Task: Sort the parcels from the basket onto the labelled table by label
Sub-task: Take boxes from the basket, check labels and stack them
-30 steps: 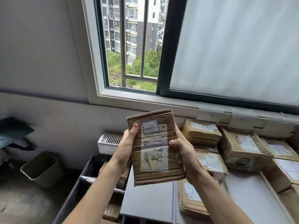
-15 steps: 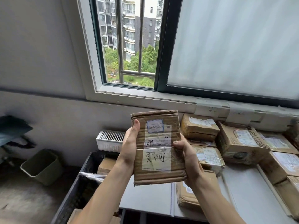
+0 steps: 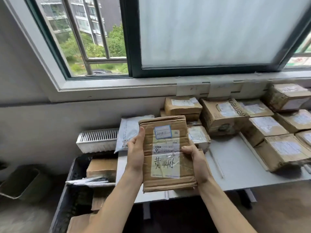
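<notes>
Cardboard parcel (image 3: 168,153): flat, held upright over the near-left edge of the counter (image 3: 232,165), label facing the viewer, long axis pointing up and away.
Grip: left hand (image 3: 135,153) and right hand (image 3: 198,160) clamp its two long sides.
Crowding: sorted boxes (image 3: 223,115) fill the back and right.
Open room: bare strip just beside the right hand, probably the easiest set-down.
Basket (image 3: 70,182): lower left, parcels inside.

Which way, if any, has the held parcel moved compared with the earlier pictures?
Yes: the parcel sits lower, its top edge now clearly below the window sill, which it reached before.
</notes>
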A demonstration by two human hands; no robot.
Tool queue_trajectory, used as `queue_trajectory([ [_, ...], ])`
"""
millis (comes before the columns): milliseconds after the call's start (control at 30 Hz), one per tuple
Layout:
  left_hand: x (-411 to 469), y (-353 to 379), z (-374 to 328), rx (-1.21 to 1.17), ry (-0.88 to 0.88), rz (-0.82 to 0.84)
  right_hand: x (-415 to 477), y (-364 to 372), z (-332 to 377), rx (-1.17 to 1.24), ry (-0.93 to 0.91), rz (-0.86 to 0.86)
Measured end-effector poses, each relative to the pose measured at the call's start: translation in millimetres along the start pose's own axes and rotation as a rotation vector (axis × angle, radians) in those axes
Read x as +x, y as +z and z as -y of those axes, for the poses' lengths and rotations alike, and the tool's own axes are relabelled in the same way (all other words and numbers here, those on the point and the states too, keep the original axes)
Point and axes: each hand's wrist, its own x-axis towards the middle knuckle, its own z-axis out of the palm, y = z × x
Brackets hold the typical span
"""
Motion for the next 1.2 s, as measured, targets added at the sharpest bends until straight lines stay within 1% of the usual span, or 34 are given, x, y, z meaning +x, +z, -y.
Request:
queue_trajectory([
  [133,4,35,19,0.032,0.029,-0.062,-15,-34,19,0.009,-0.042,-0.052],
  [200,7,55,29,0.083,0.015,-0.062,-21,-53,30,0.026,-0.011,-0.134],
  [300,6,87,46,0.127,0.002,-0.023,-23,-82,46,-0.039,-0.036,-0.244],
  [433,-2,133,73,0.186,-0.026,0.040,-30,-127,66,-0.200,-0.089,-0.289],
  [600,-17,203,110,0.267,-0.050,0.127,-46,-199,90,-0.234,-0.113,-0.346],
  [733,-33,259,138,0.332,-0.059,0.144,-54,-259,110,-0.229,-0.130,-0.340],
  [867,-44,301,169,0.394,-0.078,0.123,-63,-312,117,-0.180,-0.061,-0.327],
  [1000,-54,334,197,0.410,-0.134,0.145,-71,-356,121,-0.056,0.002,-0.321],
  [1067,-55,346,208,0.378,-0.196,0.156,-71,-374,121,-0.015,0.038,-0.282],
  [1133,-56,359,214,0.351,-0.260,0.170,-70,-387,123,-0.027,0.059,-0.236],
  [1200,-50,370,220,0.341,-0.332,0.250,-65,-397,125,-0.062,0.074,-0.228],
])
